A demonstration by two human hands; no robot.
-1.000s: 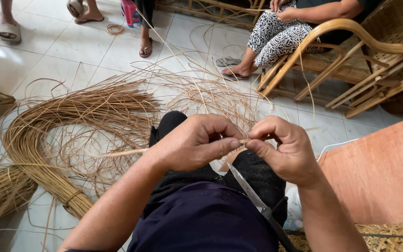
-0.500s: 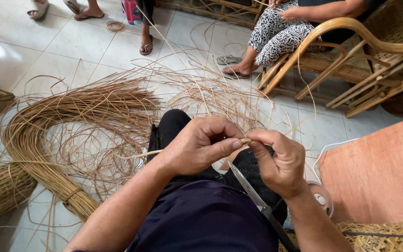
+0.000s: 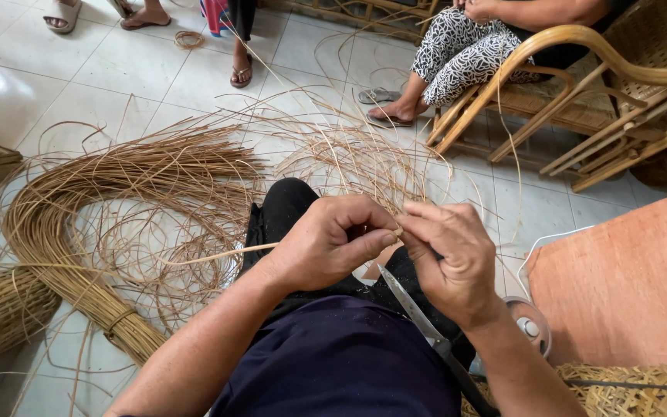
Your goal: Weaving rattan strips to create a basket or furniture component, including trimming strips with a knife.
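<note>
Pinching one rattan strip (image 3: 218, 254), both hands' (image 3: 333, 243) grip tight, scissors (image 3: 418, 320) under right hand (image 3: 449, 259), rattan bundle (image 3: 79, 262) alongside

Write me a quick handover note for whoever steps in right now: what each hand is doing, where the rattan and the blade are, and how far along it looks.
Left hand: closed on a thin rattan strand that runs out to the left.
Right hand: pinching the same strand's end at the fingertips, and gripping a metal blade that points back toward the lap.
Both hands meet above the lap.
Materials: a big curved bundle of rattan on the tiled floor to the left, loose strands scattered ahead.
Done: cannot tell how much of the strand has been worked.
Left: the floor bundle looks mostly untouched.
</note>
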